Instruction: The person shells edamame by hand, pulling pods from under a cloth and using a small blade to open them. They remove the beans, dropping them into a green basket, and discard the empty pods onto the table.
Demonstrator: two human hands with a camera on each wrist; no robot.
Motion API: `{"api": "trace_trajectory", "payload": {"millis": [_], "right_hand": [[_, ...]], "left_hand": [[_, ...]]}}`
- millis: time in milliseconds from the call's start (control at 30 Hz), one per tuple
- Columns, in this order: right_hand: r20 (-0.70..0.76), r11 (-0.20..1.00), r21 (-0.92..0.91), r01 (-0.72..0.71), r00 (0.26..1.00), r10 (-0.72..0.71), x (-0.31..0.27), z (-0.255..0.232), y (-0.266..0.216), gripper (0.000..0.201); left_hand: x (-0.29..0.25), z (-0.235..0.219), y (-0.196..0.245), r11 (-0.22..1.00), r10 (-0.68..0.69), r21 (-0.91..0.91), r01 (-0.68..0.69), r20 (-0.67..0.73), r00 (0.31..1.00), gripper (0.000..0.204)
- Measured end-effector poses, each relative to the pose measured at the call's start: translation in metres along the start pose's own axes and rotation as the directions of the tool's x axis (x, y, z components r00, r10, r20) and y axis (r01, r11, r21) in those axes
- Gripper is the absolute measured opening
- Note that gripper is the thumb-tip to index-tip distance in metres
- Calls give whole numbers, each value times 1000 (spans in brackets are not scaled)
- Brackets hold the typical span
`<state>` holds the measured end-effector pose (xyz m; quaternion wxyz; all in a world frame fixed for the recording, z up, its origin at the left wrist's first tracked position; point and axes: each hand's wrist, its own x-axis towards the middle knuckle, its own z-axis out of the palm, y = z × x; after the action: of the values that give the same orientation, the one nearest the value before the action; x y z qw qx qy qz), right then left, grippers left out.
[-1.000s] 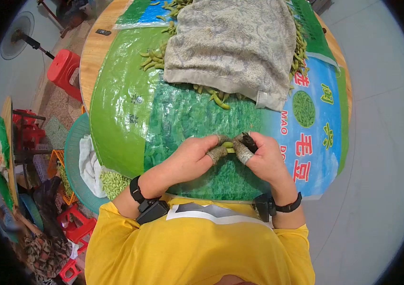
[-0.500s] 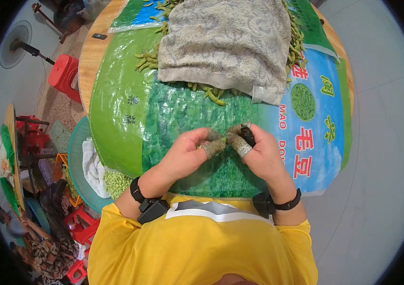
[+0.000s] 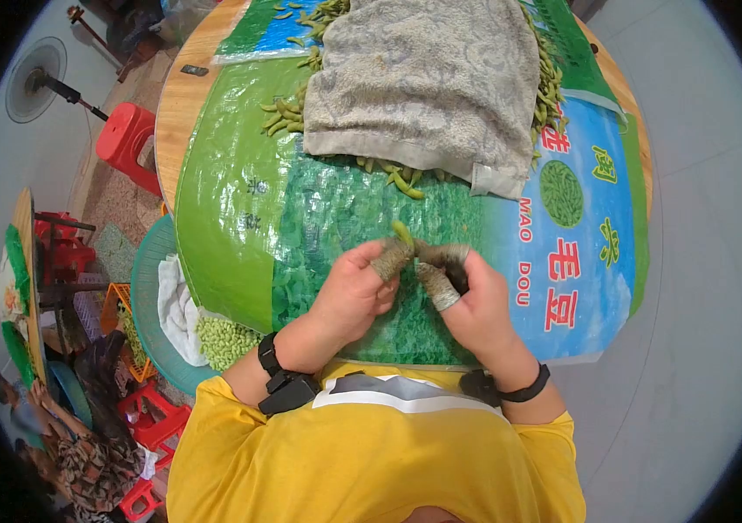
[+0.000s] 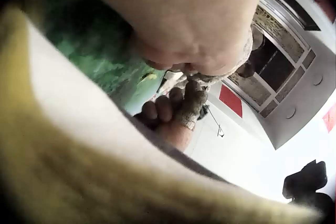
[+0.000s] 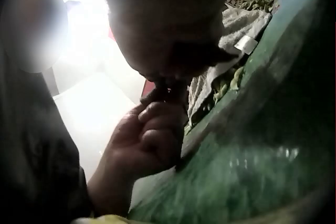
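Note:
My left hand (image 3: 349,292) pinches a green edamame pod (image 3: 402,231) between thumb and finger, its tip sticking up above the fingertips. Meeting it from the other side, my right hand (image 3: 478,301) has its thumb and forefinger together at the pod's lower end. Rough, greyish wraps cover the thumbs and forefingers, and something dark shows inside the right hand's curl. Both hands are over the green printed plastic sheet (image 3: 327,209). In the right wrist view the left hand (image 5: 144,140) appears with curled fingers; the pod is hidden there.
A grey patterned towel (image 3: 423,87) covers a heap of edamame pods (image 3: 285,115) on the round table (image 3: 181,87). At the left stands a teal basket (image 3: 146,288) with a white cloth (image 3: 177,309) and shelled beans (image 3: 225,342). Red stools (image 3: 127,144) and another person (image 3: 83,453) are beyond.
The pod, level between both hands at first and then mostly hidden, now points upward from the left fingertips. The right forefinger is stretched farther across toward the left hand.

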<state>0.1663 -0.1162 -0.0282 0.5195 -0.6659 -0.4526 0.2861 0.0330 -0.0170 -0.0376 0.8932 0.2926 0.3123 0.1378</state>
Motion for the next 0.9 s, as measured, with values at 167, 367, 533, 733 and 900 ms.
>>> {"api": "trace_trajectory", "payload": {"millis": [167, 367, 533, 733, 900], "right_hand": [[309, 869, 92, -486, 844, 439, 0, -23, -13, 32], [391, 890, 128, -437, 847, 360, -2, -30, -21, 34], [414, 918, 109, -381, 857, 307, -1, -31, -13, 37], [433, 886, 159, -435, 837, 334, 1, -25, -13, 46], [594, 546, 465, -697, 703, 391, 5, -25, -12, 41]], "left_hand": [[3, -12, 1, 955, 88, 284, -82, -11, 996, 15], [5, -16, -2, 514, 333, 744, -428, 287, 898, 16], [3, -11, 7, 394, 328, 800, -453, 339, 882, 12], [1, -11, 7, 15, 362, 865, -502, 464, 809, 13], [0, -17, 6, 56, 409, 824, -564, 496, 766, 10]]}}
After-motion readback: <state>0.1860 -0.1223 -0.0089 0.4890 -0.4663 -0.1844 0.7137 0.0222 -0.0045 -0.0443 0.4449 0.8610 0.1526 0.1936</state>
